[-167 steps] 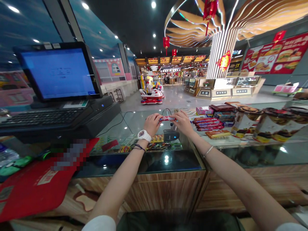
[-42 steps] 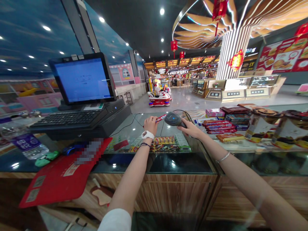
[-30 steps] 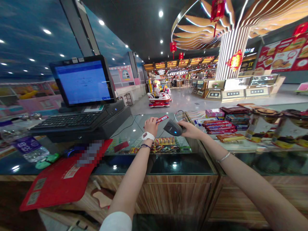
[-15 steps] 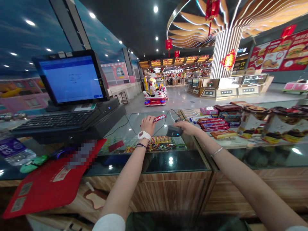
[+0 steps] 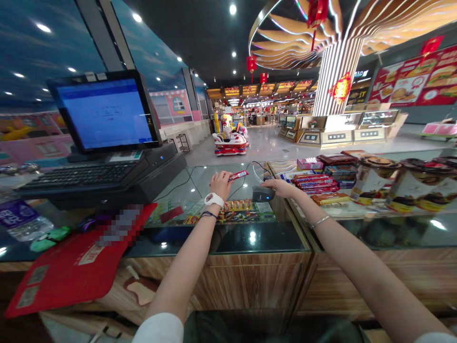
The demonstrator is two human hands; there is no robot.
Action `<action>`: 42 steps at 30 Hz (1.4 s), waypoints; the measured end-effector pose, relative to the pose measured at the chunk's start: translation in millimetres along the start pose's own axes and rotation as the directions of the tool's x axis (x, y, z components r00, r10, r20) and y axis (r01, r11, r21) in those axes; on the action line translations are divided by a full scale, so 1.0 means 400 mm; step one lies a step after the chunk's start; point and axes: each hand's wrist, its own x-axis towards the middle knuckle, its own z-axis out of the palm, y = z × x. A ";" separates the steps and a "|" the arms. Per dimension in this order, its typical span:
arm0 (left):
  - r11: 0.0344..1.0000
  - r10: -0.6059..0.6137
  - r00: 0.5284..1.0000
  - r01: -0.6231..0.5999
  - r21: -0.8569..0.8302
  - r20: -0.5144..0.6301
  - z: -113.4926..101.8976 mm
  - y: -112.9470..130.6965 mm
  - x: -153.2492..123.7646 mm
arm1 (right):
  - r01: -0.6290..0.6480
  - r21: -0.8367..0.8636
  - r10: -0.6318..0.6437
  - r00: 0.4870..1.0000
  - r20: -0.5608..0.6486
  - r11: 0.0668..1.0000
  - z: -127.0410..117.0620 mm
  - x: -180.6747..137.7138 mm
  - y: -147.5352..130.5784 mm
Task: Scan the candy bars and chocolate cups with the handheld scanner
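My left hand (image 5: 220,185) is closed around one end of a red candy roll (image 5: 238,175), whose other end sticks out to the right. A white watch (image 5: 213,199) is on that wrist. Across from it, my right hand (image 5: 280,187) grips a dark barcode scanner (image 5: 263,194), with a small blue light showing on it. The scanner's head points left, a little apart from the candy roll. Both hands are above the glass counter (image 5: 257,240), and packaged sweets (image 5: 239,209) show through the glass below them.
A monitor (image 5: 107,114) and keyboard (image 5: 82,174) stand at left, near a water bottle (image 5: 23,221). A red sheet (image 5: 71,274) overhangs the front edge. On the right lie Mentos rolls (image 5: 316,182) and several lidded cups (image 5: 374,181). A thin cable (image 5: 182,183) crosses the glass.
The scanner in my right hand has shifted slightly right and turned, widening its gap from the candy roll. My left hand still holds the roll in nearly the same spot.
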 end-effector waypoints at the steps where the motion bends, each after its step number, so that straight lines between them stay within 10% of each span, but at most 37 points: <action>1: 1.000 0.003 1.000 -0.003 -0.005 0.002 0.001 0.001 -0.001 | -0.011 0.005 0.011 1.000 0.006 1.000 0.000 -0.001 0.000; 8: 1.000 0.018 1.000 -0.017 -0.011 0.014 -0.010 0.015 -0.008 | -0.073 0.019 0.074 0.997 -0.015 0.997 -0.003 -0.001 -0.001; 16: 0.993 0.112 0.993 -0.113 0.042 0.023 -0.051 0.067 -0.008 | -0.090 -0.118 0.028 0.895 -0.446 0.989 -0.024 0.026 -0.096; 33: 0.986 0.160 0.986 -0.158 -0.051 0.045 -0.086 0.116 -0.025 | -0.199 -0.278 0.039 0.870 -0.492 0.940 -0.005 0.034 -0.182; 42: 0.999 -0.041 0.999 0.041 -0.003 0.036 -0.178 0.020 -0.126 | -0.087 -0.292 -0.058 0.889 -0.453 0.952 0.014 0.089 -0.232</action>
